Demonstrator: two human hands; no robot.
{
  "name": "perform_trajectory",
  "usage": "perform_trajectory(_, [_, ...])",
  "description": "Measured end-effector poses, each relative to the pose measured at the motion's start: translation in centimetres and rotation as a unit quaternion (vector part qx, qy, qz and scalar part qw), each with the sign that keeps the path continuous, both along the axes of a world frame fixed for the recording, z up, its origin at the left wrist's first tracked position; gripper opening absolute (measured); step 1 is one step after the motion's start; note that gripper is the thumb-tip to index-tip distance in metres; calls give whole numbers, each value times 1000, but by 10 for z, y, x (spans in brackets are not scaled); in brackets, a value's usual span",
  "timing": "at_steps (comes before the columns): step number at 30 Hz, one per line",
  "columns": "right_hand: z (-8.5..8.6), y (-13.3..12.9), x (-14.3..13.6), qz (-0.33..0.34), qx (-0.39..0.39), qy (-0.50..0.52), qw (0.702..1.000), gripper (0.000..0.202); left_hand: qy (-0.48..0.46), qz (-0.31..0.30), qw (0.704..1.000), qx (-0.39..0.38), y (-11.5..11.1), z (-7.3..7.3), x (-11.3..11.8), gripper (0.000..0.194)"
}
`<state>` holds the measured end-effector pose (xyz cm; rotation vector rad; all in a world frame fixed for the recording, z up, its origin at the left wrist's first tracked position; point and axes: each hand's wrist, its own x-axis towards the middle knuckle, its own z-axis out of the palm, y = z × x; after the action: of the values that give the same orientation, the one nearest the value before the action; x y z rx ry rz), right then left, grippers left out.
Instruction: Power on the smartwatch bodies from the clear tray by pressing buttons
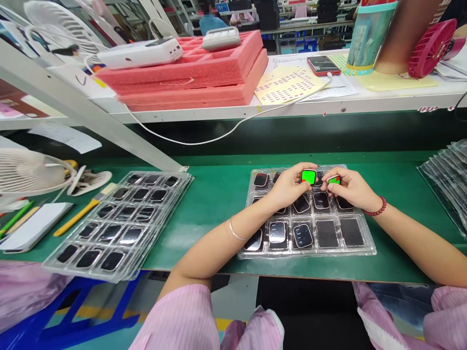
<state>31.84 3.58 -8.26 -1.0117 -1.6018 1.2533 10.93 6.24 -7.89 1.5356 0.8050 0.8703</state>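
Observation:
My left hand holds a smartwatch body with a lit green screen over the far part of a clear plastic tray. My right hand grips a second watch body whose screen also glows green with a red edge. The tray lies on the green bench and holds several watch bodies in its pockets; two pockets at the near right are empty. Both hands hover close together above the tray's back rows.
A stack of clear trays full of dark watch bodies lies to the left. A yellow knife, a small white fan and a notebook sit at far left. Bagged items pile at right. Pink foam trays rest on the upper shelf.

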Motion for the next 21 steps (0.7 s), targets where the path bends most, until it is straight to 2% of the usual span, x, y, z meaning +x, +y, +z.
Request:
perform_trajectory(7, [-4,2,0,10,24,5,1000,32,-22,-5,1000,-16,1,-1,-1,55])
perform_trajectory(16, [-2,2,1,11,23,5,1000,27,-25,-3,999,-36,-1,5,-1,61])
perform_trajectory(21, [1,2,3,-8,-12,-6,1000,25,-23,-9,998,-51,2,3,-3,68])
